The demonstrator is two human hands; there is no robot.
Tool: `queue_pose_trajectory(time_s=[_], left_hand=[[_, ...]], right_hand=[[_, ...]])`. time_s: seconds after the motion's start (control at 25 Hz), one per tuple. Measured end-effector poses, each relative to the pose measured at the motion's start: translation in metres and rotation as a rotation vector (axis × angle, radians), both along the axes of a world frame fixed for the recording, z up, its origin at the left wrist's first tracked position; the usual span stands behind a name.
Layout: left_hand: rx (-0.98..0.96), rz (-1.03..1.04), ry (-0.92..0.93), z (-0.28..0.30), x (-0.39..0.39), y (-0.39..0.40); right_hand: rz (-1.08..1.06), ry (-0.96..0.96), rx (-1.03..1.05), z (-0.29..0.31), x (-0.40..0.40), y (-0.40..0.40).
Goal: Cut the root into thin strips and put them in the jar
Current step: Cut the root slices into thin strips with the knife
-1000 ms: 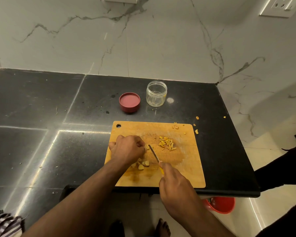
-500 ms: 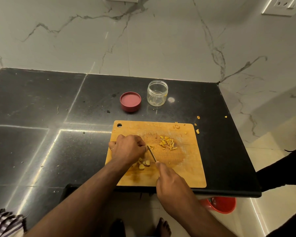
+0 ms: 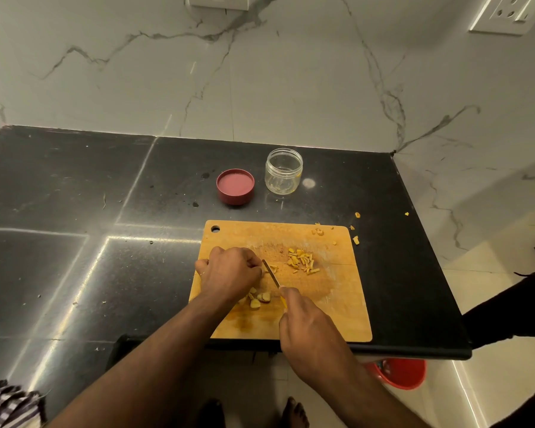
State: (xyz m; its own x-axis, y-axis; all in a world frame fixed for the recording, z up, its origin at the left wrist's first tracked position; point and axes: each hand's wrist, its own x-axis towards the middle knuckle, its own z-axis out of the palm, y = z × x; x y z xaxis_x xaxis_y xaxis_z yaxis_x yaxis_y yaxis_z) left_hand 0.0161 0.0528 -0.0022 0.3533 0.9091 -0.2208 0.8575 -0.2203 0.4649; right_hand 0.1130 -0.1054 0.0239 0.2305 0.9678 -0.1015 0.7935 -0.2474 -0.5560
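1. In the head view, the left hand (image 3: 229,273) is curled up on the cutting board (image 3: 346,319). Its fingertips seem to pin down a small bit of root, but the hand hides that bit. I think the fingers tuck in to stay safe from the blade.
2. The right hand (image 3: 309,329) grips the knife (image 3: 271,274) by its yellow handle. The blade sits right beside the left fingers, so each cut can be thin.
3. The cut strips (image 3: 303,262) lie in a little pile to the right of the blade, out of the way.
4. Thicker root pieces (image 3: 260,299) wait just under the left hand, close by for the next cuts.
5. The jar (image 3: 283,171) stands open on the black counter (image 3: 74,211) behind the board. Its red lid (image 3: 235,186) lies beside it, so strips can go straight in. None look to be in it yet.
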Motion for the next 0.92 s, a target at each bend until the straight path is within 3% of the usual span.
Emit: queue_pose_trajectory(time_s=[0.48,0.92], left_hand=[[0.015,-0.012,0.024,0.0,-0.002,0.001],[-0.02,0.009,0.024,0.003,-0.002,0.001]], right_hand=[[-0.004,0.043,-0.013,0.0,0.003,-0.022],[0.015,0.02,-0.011,-0.001,0.0,0.006]])
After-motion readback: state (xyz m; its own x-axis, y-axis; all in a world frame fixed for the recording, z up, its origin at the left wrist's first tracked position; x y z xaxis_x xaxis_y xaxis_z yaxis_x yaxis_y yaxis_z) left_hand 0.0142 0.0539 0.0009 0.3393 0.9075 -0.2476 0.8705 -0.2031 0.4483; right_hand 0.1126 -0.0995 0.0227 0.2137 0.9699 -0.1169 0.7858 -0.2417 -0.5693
